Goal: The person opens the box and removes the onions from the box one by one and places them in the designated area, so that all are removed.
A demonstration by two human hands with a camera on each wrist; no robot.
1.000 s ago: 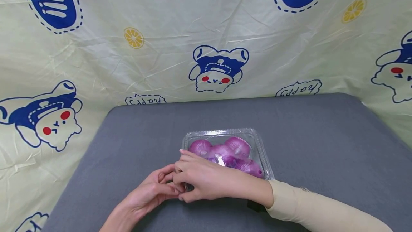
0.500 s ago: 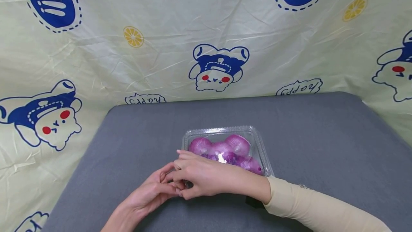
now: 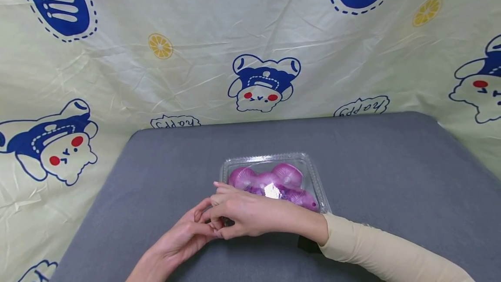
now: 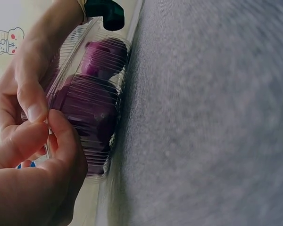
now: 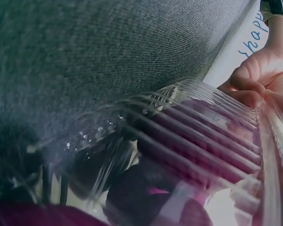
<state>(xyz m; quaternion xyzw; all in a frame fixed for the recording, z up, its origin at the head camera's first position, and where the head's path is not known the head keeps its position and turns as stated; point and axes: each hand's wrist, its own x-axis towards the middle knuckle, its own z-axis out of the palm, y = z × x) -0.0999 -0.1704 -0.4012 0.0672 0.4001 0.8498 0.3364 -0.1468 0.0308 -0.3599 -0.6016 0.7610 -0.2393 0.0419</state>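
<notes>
Here, a clear box (image 3: 318, 182) holds purple onions (image 3: 287, 175); fingers (image 4: 65, 134) pinch its edge.

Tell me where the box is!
In the head view, the clear box is on the grey table, just right of centre, with left hand and right hand at its near left corner.

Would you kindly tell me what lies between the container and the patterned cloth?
Between the clear container and the patterned cloth, the head view shows only bare grey tabletop.

Clear, ribbed plastic box (image 3: 312, 173) of purple onions (image 3: 287, 175), flat on grey tabletop (image 3: 176, 160).
</notes>
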